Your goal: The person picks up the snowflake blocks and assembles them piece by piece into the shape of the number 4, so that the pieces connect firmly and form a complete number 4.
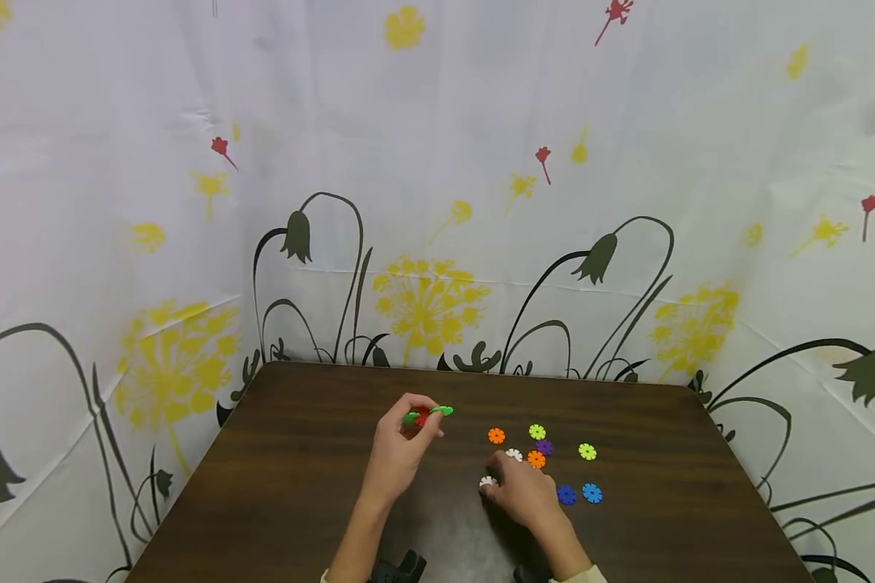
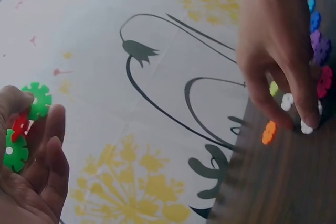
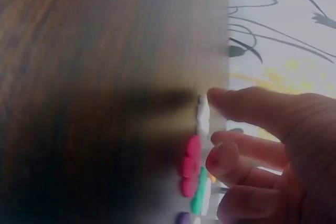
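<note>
My left hand (image 1: 397, 461) is raised over the table and pinches a small joined piece of notched plastic discs. In the left wrist view it shows a green disc (image 2: 39, 100), a red disc (image 2: 20, 125) and another green disc (image 2: 16, 153) linked together. My right hand (image 1: 528, 492) reaches down to the table, its fingers loosely bent and apart. One fingertip is right at a white disc (image 1: 488, 482). In the right wrist view the thumb tip meets the edge of that white disc (image 3: 202, 111), while the other fingers stand away from it.
Around the right hand lie more notched discs: orange (image 1: 496, 436), yellow-green (image 1: 586, 452), purple (image 1: 544, 447), dark blue (image 1: 566, 495) and light blue (image 1: 592, 493). A pink disc (image 3: 191, 166) lies beside the white one. Behind the dark wooden table (image 1: 299, 470) hangs a flower-patterned cloth (image 1: 437, 162).
</note>
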Motion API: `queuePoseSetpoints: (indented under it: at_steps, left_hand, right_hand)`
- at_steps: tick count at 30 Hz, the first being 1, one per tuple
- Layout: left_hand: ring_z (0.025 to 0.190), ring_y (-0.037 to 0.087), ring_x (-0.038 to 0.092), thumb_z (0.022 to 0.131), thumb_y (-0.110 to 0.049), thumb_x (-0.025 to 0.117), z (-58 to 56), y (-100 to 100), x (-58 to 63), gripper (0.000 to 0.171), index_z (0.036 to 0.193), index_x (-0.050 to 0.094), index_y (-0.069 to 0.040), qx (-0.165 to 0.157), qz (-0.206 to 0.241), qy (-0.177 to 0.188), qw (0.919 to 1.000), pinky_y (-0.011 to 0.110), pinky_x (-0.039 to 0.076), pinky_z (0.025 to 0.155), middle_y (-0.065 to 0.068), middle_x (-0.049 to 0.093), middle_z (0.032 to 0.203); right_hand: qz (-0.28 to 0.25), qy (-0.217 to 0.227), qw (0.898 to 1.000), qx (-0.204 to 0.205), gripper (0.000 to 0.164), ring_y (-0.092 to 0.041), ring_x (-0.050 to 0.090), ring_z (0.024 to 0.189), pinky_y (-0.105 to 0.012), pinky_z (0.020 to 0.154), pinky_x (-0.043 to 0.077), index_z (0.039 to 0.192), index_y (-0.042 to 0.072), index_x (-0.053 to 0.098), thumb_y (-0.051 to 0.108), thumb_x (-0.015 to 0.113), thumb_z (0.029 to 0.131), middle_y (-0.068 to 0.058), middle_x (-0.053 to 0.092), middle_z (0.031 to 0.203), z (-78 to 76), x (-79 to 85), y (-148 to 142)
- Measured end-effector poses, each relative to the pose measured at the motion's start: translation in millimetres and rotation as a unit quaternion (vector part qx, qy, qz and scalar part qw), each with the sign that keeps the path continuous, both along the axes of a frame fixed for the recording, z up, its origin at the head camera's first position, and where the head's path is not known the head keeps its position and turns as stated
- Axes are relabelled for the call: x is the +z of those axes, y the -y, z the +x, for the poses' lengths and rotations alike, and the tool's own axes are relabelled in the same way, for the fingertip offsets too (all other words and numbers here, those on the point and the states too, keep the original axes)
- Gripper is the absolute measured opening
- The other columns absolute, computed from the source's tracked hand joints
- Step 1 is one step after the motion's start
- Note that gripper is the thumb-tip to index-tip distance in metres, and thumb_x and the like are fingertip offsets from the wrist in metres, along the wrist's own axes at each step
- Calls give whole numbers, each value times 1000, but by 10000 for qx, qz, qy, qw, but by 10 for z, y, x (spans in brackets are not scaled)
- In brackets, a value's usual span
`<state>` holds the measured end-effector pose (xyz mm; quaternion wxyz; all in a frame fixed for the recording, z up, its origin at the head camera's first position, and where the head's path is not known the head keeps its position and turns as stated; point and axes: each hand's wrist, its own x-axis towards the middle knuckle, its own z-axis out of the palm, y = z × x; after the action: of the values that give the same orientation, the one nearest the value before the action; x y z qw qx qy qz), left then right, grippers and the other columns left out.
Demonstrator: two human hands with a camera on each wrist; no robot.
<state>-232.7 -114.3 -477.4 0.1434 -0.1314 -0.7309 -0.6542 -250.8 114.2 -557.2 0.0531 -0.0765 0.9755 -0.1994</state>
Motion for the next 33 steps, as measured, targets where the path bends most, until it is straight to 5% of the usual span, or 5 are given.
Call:
queuePoseSetpoints:
  at_steps: [6, 15, 21, 33]
  left_hand:
    - [79, 25, 69, 103, -16, 75, 85, -4, 51, 9, 111, 70, -19, 104, 120, -395, 9991, 27, 56, 66, 9, 69, 93]
    - [79, 14, 61, 103, -17, 75, 126, -3, 77, 9, 110, 70, -18, 182, 26, -396, 9990, 26, 54, 68, 3, 67, 98]
    - [79, 16, 61, 102, -16, 76, 128, -22, 94, 9, 108, 70, -19, 221, 85, -378, 9990, 26, 53, 68, 4, 68, 98]
    - [79, 15, 62, 103, -18, 75, 196, -84, 171, 9, 109, 70, -21, 222, -195, -349, 9990, 27, 54, 68, 1, 68, 99]
  right_hand:
    - [-300, 69, 9995, 46, 28, -20, 63, 74, -46, 64, 49, 100, 22, 65, 38, 85, 90, 3, 70, 86, -36, -39, -37]
    - [-1814, 330, 9825, 261, 24, -9, 56, 59, -30, 56, 45, 95, 12, 60, 28, 79, 98, 6, 59, 70, -79, -217, -96]
    - [-3088, 598, 9478, 519, 23, -6, 49, 50, -23, 47, 41, 94, 5, 61, 23, 72, 104, 6, 55, 61, -128, -148, -112]
    - [-5282, 197, 8487, 161, 33, -9, 45, 56, -23, 51, 37, 101, -1, 61, 31, 67, 109, 0, 51, 62, -8, 454, 2]
